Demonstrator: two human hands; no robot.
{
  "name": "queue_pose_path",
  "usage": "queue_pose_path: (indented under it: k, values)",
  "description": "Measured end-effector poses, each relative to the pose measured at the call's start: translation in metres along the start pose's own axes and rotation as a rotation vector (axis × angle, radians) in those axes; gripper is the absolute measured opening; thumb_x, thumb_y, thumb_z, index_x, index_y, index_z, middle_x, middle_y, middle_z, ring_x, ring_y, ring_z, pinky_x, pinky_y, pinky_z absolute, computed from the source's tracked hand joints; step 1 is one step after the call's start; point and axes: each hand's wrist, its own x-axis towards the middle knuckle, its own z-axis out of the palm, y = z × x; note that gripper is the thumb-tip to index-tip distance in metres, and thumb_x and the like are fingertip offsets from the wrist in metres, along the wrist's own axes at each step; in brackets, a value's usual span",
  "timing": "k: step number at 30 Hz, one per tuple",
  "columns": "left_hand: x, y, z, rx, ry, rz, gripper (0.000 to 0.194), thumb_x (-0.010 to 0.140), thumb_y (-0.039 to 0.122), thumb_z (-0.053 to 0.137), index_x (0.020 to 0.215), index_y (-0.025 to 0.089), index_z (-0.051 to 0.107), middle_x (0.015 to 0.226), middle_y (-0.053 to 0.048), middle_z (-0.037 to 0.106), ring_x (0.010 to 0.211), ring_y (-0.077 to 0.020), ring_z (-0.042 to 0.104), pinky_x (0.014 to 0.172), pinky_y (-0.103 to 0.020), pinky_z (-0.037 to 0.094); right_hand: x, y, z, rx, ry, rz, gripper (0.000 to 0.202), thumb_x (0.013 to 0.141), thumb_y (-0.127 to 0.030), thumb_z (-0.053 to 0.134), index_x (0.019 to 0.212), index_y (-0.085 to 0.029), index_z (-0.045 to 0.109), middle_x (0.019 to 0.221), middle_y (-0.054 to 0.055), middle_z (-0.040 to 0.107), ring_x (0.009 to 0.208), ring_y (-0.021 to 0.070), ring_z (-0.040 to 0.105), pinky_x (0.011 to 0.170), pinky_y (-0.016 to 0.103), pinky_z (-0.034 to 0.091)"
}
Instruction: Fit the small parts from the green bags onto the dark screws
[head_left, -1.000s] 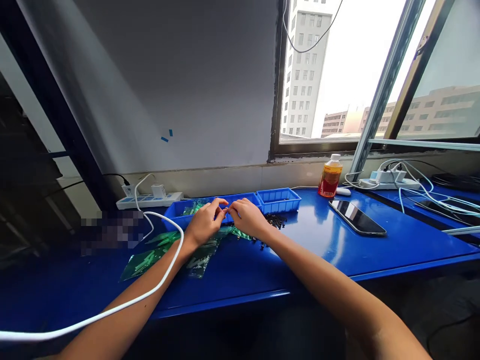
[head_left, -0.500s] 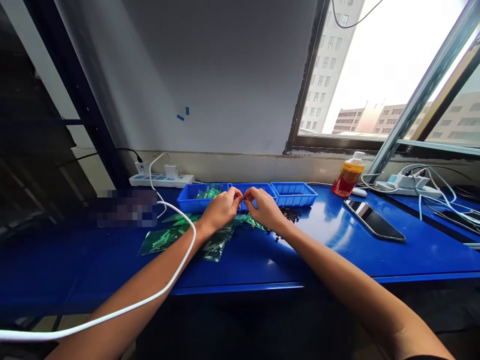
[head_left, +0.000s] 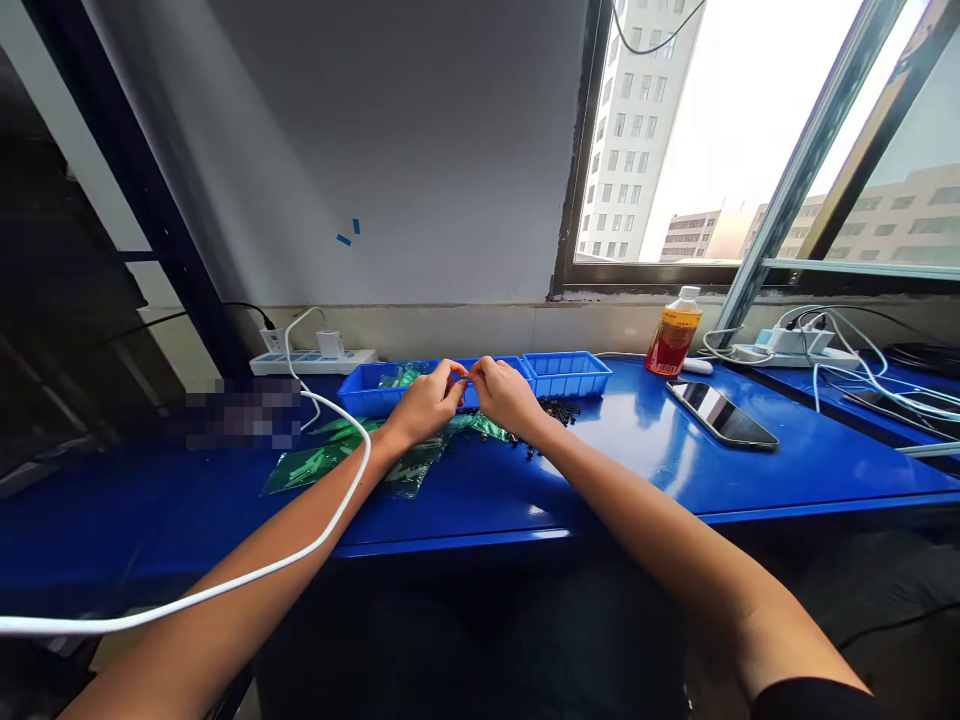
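Observation:
Fingertips of my left hand (head_left: 429, 402) and my right hand (head_left: 504, 392) meet in a pinch above the blue table. Whatever they hold between them is too small to make out. Just behind the hands stand blue plastic bins (head_left: 568, 375) in a row; the left one has green plastic bags (head_left: 403, 375) in it. Small black screw-like parts (head_left: 559, 411) lie in a loose pile beside my right wrist. Under and around my left forearm are flat green bags (head_left: 307, 466) with pale pieces inside, and a crumpled green bag (head_left: 484, 426) lies below the hands.
A white cable (head_left: 330, 540) runs across my left forearm to a power strip (head_left: 352, 360) at the wall. To the right are a phone (head_left: 724, 415), a drink bottle (head_left: 674, 335) and another power strip (head_left: 795, 350) with tangled cables. The blue table (head_left: 450, 525) ends at its front edge.
The view has shifted, so everything sits slightly further left and higher. My two hands stay close together in a pinch, with fingers slightly rearranged.

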Motion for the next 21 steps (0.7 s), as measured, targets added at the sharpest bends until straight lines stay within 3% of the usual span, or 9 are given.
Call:
queue_pose_path:
  k: [11, 17, 21]
  values:
    - [0.0008, -0.0016, 0.0002, 0.099, 0.01, 0.013, 0.023, 0.083, 0.033, 0.038, 0.093, 0.02, 0.054, 0.063, 0.0, 0.065, 0.056, -0.017, 0.061, 0.054, -0.025, 0.042, -0.0006, -0.0001, 0.0027, -0.006, -0.019, -0.012, 0.018, 0.091, -0.019, 0.036, 0.089, -0.016, 0.054, 0.087, 0.009, 0.066, 0.085, 0.0207, 0.058, 0.066, 0.028, 0.037]
    - [0.0009, -0.0002, -0.0041, 0.111, 0.023, -0.047, 0.027, 0.084, 0.037, 0.032, 0.082, 0.02, 0.054, 0.063, -0.001, 0.065, 0.056, -0.0178, 0.059, 0.056, -0.026, 0.039, -0.0031, -0.0024, 0.0011, 0.055, 0.009, -0.037, 0.018, 0.087, -0.019, 0.043, 0.104, -0.017, 0.047, 0.087, 0.006, 0.065, 0.086, 0.0192, 0.057, 0.07, 0.026, 0.038]
    - [0.0005, 0.0001, -0.0045, 0.11, -0.013, -0.037, 0.031, 0.084, 0.038, 0.029, 0.071, 0.021, 0.052, 0.062, -0.002, 0.064, 0.058, -0.0183, 0.059, 0.057, -0.027, 0.038, -0.0031, -0.0015, 0.0005, 0.044, 0.027, -0.061, 0.017, 0.085, -0.012, 0.042, 0.099, -0.018, 0.049, 0.089, 0.005, 0.065, 0.086, 0.0187, 0.057, 0.071, 0.026, 0.038]
